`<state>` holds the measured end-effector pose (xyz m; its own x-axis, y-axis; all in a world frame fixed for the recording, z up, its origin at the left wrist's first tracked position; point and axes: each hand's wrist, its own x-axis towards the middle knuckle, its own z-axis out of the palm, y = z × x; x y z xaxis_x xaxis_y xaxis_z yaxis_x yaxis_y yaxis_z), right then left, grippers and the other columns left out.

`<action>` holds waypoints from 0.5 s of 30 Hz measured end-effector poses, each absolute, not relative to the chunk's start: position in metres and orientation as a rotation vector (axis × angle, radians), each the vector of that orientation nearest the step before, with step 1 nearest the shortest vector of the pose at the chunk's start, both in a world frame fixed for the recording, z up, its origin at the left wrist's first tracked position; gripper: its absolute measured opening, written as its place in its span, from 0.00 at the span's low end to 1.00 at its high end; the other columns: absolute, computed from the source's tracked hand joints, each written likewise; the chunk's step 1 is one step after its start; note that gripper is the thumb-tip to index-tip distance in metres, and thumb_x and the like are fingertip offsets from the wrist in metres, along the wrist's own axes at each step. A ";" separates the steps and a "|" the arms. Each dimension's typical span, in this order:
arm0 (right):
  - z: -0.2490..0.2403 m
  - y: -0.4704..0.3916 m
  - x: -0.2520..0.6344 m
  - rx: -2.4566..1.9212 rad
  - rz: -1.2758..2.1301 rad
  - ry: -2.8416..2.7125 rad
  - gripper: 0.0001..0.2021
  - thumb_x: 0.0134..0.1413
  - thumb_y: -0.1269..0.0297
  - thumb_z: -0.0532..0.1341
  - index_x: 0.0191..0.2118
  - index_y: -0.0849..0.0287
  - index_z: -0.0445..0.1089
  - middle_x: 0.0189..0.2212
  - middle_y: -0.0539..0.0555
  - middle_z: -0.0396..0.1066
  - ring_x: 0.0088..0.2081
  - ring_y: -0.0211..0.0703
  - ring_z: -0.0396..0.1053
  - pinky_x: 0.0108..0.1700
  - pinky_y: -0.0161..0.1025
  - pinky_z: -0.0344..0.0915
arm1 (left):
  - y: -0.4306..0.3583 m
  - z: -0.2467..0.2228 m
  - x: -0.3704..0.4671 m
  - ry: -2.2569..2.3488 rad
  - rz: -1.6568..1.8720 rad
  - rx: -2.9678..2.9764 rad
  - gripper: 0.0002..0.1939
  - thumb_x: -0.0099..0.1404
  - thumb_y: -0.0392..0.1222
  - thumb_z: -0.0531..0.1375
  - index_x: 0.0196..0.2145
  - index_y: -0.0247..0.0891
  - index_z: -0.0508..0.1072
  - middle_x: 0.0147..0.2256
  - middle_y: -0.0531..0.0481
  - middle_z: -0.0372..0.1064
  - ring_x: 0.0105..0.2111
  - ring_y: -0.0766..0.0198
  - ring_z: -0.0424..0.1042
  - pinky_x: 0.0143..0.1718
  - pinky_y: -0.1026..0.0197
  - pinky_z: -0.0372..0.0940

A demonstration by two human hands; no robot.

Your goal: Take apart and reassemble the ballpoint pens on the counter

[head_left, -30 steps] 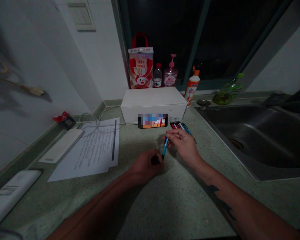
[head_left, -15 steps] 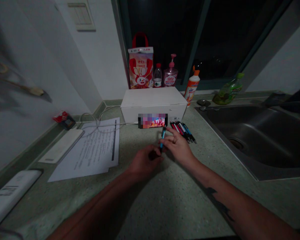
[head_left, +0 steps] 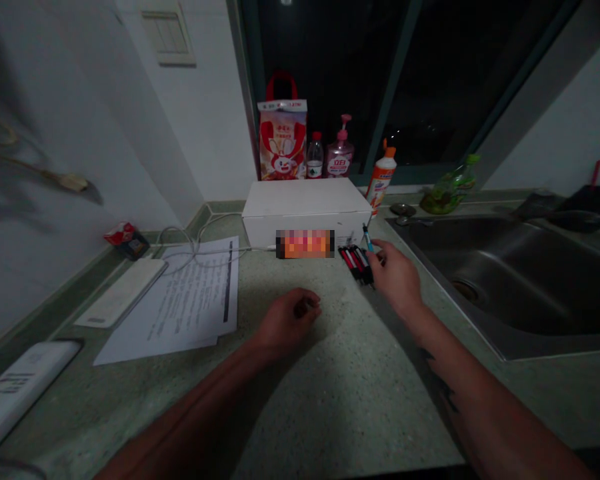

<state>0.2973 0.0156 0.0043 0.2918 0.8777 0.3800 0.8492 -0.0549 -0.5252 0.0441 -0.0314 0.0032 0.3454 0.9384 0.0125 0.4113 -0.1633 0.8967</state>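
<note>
A blue-and-black pen [head_left: 368, 239] is pinched in my right hand [head_left: 397, 277], its upper end pointing toward the white box. Beside and partly under that hand lies a row of several pens [head_left: 354, 263], with red, white and black barrels. My left hand [head_left: 289, 323] rests over the counter, fingers loosely curled with a gap to the thumb and nothing in it. Behind the hands, a phone [head_left: 305, 245] with a lit, blurred screen leans against the white box [head_left: 305, 198].
Printed sheets [head_left: 180, 300] and a white power bank [head_left: 123, 293] with cables lie at left. To the right is a steel sink [head_left: 530, 280]. A pink pump bottle [head_left: 340, 150], an orange-capped bottle [head_left: 381, 179] and a green bottle [head_left: 450, 187] stand at the back.
My right hand has carried the blue pen right, away from my left hand, to the row of pens. The left hand has stayed nearly in place and no longer touches the pen.
</note>
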 end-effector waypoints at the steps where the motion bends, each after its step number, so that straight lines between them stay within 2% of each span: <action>1: 0.006 0.017 0.302 -1.959 0.005 -1.555 0.19 0.65 0.59 0.56 0.57 0.58 0.74 0.41 0.60 0.80 0.42 0.54 0.75 0.42 0.43 0.66 | -0.032 0.004 0.044 1.211 0.758 1.746 0.06 0.64 0.38 0.61 0.39 0.38 0.76 0.33 0.50 0.75 0.31 0.63 0.70 0.35 0.60 0.65; 5: 0.003 0.020 0.308 -2.166 -0.025 -1.610 0.17 0.68 0.61 0.55 0.54 0.57 0.76 0.45 0.61 0.80 0.46 0.54 0.75 0.44 0.43 0.65 | -0.033 0.003 0.044 1.183 0.765 1.777 0.07 0.64 0.40 0.60 0.39 0.38 0.76 0.33 0.49 0.75 0.32 0.62 0.71 0.35 0.59 0.65; 7: -0.001 0.022 0.305 -2.208 -0.043 -1.644 0.17 0.68 0.59 0.56 0.55 0.60 0.75 0.47 0.63 0.78 0.49 0.55 0.74 0.47 0.43 0.65 | -0.033 0.001 0.044 1.167 0.775 1.785 0.07 0.64 0.40 0.61 0.39 0.38 0.76 0.33 0.49 0.75 0.32 0.62 0.71 0.36 0.59 0.65; 10: -0.008 0.024 0.294 -2.200 -0.104 -1.671 0.26 0.68 0.50 0.56 0.60 0.66 0.70 0.53 0.69 0.73 0.55 0.59 0.70 0.54 0.46 0.63 | -0.032 0.000 0.044 1.165 0.773 1.789 0.08 0.64 0.41 0.60 0.39 0.38 0.76 0.33 0.49 0.75 0.31 0.62 0.70 0.35 0.59 0.65; 13: -0.016 0.025 0.281 -2.217 -0.056 -1.759 0.37 0.65 0.42 0.57 0.67 0.67 0.61 0.59 0.72 0.66 0.59 0.63 0.66 0.59 0.50 0.60 | -0.032 -0.002 0.044 1.177 0.763 1.799 0.08 0.64 0.42 0.61 0.40 0.38 0.76 0.31 0.50 0.74 0.30 0.62 0.70 0.34 0.59 0.64; 15: -0.021 0.026 0.275 -2.264 -0.065 -1.805 0.35 0.68 0.45 0.56 0.69 0.67 0.58 0.60 0.74 0.64 0.61 0.64 0.65 0.60 0.51 0.58 | -0.032 -0.003 0.044 1.183 0.758 1.804 0.09 0.64 0.42 0.60 0.40 0.38 0.76 0.31 0.50 0.73 0.30 0.63 0.69 0.34 0.60 0.64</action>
